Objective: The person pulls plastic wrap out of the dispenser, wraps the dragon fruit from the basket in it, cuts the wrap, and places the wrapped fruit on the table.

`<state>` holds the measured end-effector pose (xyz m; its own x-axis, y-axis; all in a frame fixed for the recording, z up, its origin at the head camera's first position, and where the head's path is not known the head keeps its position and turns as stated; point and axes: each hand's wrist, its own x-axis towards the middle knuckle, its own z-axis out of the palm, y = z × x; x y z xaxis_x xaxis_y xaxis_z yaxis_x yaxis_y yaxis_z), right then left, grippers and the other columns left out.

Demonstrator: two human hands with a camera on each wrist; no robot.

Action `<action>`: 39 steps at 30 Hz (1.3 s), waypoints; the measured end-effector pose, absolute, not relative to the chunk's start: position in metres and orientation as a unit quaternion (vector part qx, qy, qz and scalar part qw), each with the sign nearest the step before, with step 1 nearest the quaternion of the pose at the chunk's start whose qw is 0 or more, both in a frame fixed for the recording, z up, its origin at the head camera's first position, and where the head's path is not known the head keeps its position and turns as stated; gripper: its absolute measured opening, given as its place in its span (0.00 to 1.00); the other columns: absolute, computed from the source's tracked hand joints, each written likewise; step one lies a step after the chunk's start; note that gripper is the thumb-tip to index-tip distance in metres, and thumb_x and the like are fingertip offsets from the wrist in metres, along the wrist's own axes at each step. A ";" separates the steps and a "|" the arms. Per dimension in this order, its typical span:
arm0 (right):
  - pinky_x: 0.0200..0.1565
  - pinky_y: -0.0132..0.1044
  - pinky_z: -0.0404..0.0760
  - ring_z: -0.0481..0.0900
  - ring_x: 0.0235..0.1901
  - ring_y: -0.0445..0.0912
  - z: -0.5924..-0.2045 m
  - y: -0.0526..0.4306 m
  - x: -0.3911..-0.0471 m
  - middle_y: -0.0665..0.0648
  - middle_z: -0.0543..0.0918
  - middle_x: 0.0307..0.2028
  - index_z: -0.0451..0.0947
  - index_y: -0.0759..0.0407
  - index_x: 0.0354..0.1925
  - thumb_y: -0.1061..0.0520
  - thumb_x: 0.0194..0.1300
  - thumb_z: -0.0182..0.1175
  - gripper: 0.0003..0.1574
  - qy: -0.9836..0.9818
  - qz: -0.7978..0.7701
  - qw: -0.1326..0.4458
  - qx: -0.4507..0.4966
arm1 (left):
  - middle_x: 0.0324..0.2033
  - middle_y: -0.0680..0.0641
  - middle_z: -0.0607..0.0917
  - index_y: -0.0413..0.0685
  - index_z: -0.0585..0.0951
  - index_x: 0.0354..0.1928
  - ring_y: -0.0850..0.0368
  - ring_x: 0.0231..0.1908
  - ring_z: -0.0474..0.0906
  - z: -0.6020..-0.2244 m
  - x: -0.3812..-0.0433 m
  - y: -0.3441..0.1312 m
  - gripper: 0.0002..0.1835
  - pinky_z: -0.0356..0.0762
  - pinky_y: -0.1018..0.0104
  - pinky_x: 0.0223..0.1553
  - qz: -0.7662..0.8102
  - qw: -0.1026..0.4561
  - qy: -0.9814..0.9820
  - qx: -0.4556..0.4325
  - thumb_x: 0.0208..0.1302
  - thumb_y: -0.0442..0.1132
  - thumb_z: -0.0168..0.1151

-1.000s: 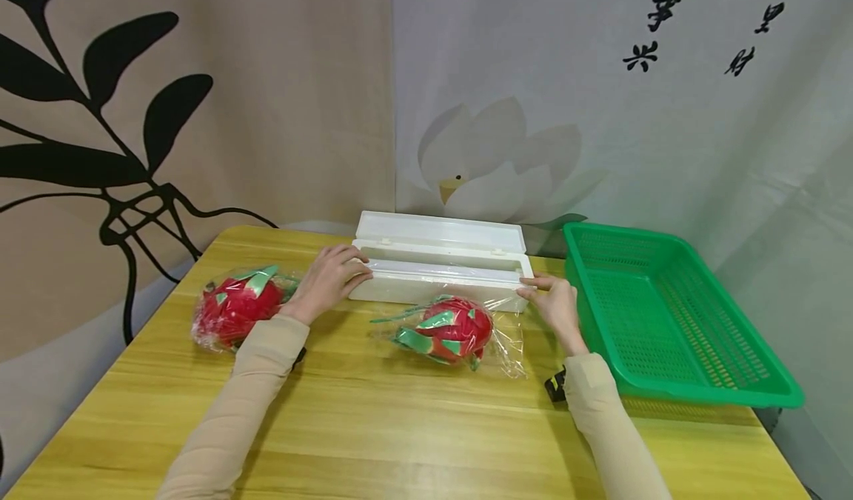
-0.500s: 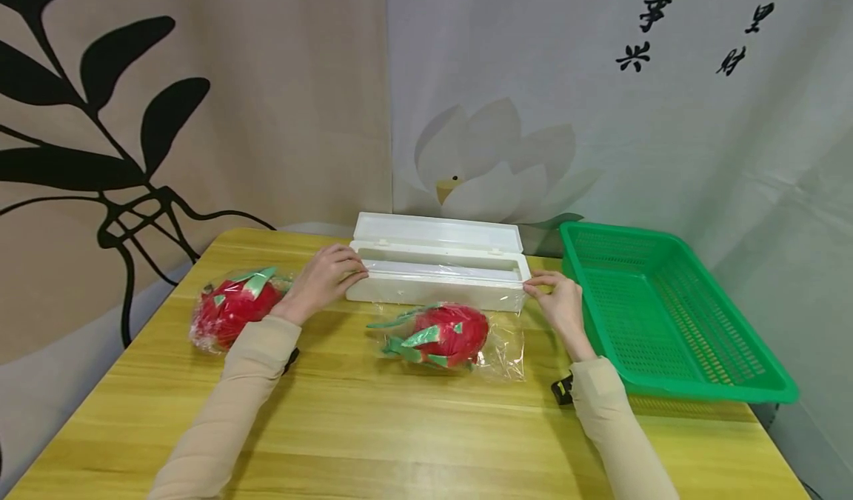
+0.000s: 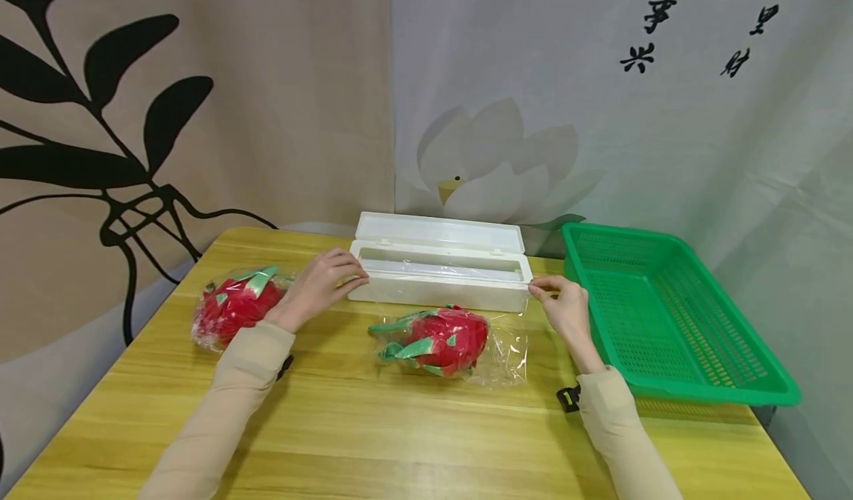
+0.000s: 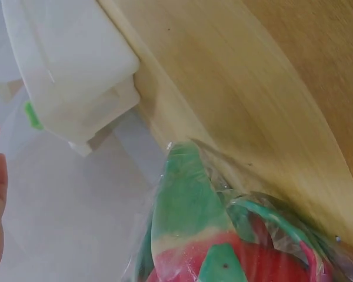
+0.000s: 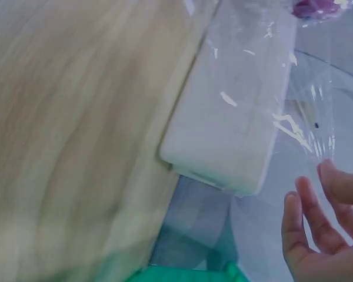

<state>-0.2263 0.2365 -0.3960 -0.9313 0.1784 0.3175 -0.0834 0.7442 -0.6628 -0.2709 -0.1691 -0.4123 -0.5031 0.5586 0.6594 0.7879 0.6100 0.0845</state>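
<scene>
A white cling film dispenser box (image 3: 440, 291) stands at the back of the table, its lid (image 3: 440, 231) up and a film roll (image 3: 443, 270) inside. Clear cling film (image 3: 509, 355) reaches from it to a dragon fruit (image 3: 456, 339) in front, red with green scales. My right hand (image 3: 563, 307) pinches the film at the box's right end; the right wrist view shows the film (image 5: 306, 126) drawn to thumb and fingertips. At the left end, my left hand (image 3: 323, 285) brings thumb and fingers together at the film's edge; the left wrist view cuts off their tips.
A second dragon fruit (image 3: 236, 307), wrapped in film, lies left beside my left forearm. The green basket (image 3: 693, 393) stands at the right, close to my right hand. Behind the wooden table (image 3: 400, 441) hangs a printed curtain (image 3: 320, 100).
My right hand has moved slightly right, off the box's front corner. My left hand has shifted slightly left and down. The middle dragon fruit has rolled a little under the film.
</scene>
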 end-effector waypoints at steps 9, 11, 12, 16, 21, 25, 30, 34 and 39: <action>0.32 0.25 0.76 0.85 0.36 0.54 -0.383 0.234 -0.205 0.64 0.87 0.39 0.85 0.64 0.36 0.60 0.61 0.64 0.07 -0.914 0.353 0.201 0.004 | 0.29 0.50 0.86 0.46 0.86 0.31 0.54 0.35 0.81 -0.409 -0.259 -0.174 0.05 0.81 0.58 0.42 -0.208 0.293 -0.838 -0.409 0.49 0.35 0.72; 0.33 0.25 0.77 0.84 0.36 0.54 -0.382 0.234 -0.200 0.63 0.87 0.38 0.85 0.63 0.35 0.60 0.61 0.64 0.07 -0.916 0.348 0.200 0.007 | 0.30 0.50 0.87 0.46 0.87 0.31 0.54 0.35 0.81 -0.409 -0.256 -0.175 0.06 0.81 0.58 0.43 -0.208 0.290 -0.839 -0.410 0.49 0.36 0.72; 0.33 0.25 0.77 0.84 0.36 0.53 -0.381 0.235 -0.197 0.63 0.87 0.37 0.85 0.63 0.35 0.60 0.61 0.64 0.07 -0.917 0.345 0.200 0.009 | 0.30 0.50 0.87 0.47 0.87 0.31 0.55 0.35 0.81 -0.409 -0.254 -0.176 0.06 0.82 0.58 0.43 -0.208 0.288 -0.840 -0.410 0.49 0.36 0.72; 0.34 0.27 0.80 0.85 0.35 0.53 -0.381 0.237 -0.188 0.62 0.88 0.35 0.85 0.63 0.34 0.62 0.59 0.65 0.05 -0.919 0.338 0.202 0.024 | 0.31 0.50 0.87 0.47 0.87 0.32 0.56 0.35 0.82 -0.410 -0.247 -0.178 0.07 0.82 0.59 0.42 -0.205 0.288 -0.839 -0.414 0.48 0.35 0.73; 0.31 0.36 0.83 0.84 0.32 0.51 -0.382 0.238 -0.177 0.61 0.87 0.31 0.85 0.62 0.32 0.64 0.57 0.66 0.03 -0.914 0.333 0.223 0.059 | 0.30 0.51 0.87 0.47 0.86 0.31 0.56 0.34 0.83 -0.411 -0.240 -0.179 0.07 0.82 0.58 0.41 -0.206 0.292 -0.832 -0.425 0.47 0.35 0.73; 0.31 0.40 0.83 0.83 0.31 0.49 -0.383 0.238 -0.169 0.59 0.87 0.30 0.85 0.61 0.31 0.65 0.55 0.67 0.03 -0.912 0.326 0.236 0.085 | 0.29 0.51 0.87 0.47 0.86 0.30 0.57 0.33 0.83 -0.411 -0.236 -0.180 0.07 0.83 0.61 0.39 -0.210 0.296 -0.823 -0.436 0.47 0.35 0.73; 0.35 0.42 0.84 0.85 0.35 0.51 -0.384 0.240 -0.159 0.57 0.88 0.32 0.86 0.60 0.32 0.66 0.54 0.67 0.04 -0.923 0.306 0.211 0.097 | 0.29 0.51 0.87 0.46 0.86 0.31 0.57 0.32 0.83 -0.414 -0.228 -0.181 0.08 0.82 0.60 0.39 -0.201 0.297 -0.820 -0.446 0.45 0.35 0.74; 0.36 0.42 0.84 0.85 0.37 0.51 -0.387 0.241 -0.149 0.56 0.88 0.34 0.86 0.60 0.31 0.65 0.54 0.68 0.04 -0.936 0.287 0.175 0.106 | 0.30 0.52 0.87 0.48 0.86 0.31 0.58 0.34 0.82 -0.416 -0.220 -0.180 0.10 0.82 0.60 0.41 -0.186 0.285 -0.826 -0.449 0.43 0.35 0.75; 0.35 0.40 0.84 0.85 0.36 0.50 -0.392 0.241 -0.141 0.54 0.88 0.33 0.87 0.62 0.29 0.65 0.51 0.70 0.03 -0.945 0.260 0.144 0.135 | 0.30 0.53 0.86 0.48 0.86 0.29 0.59 0.34 0.82 -0.423 -0.213 -0.179 0.09 0.81 0.62 0.40 -0.171 0.281 -0.824 -0.461 0.43 0.35 0.76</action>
<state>-0.1408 0.2407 -0.3925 -0.9221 -0.1814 0.3418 -0.3305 0.8286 -0.4519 -0.2129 -0.1790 -0.4233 -0.4162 0.6638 0.6214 0.8561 0.5163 0.0218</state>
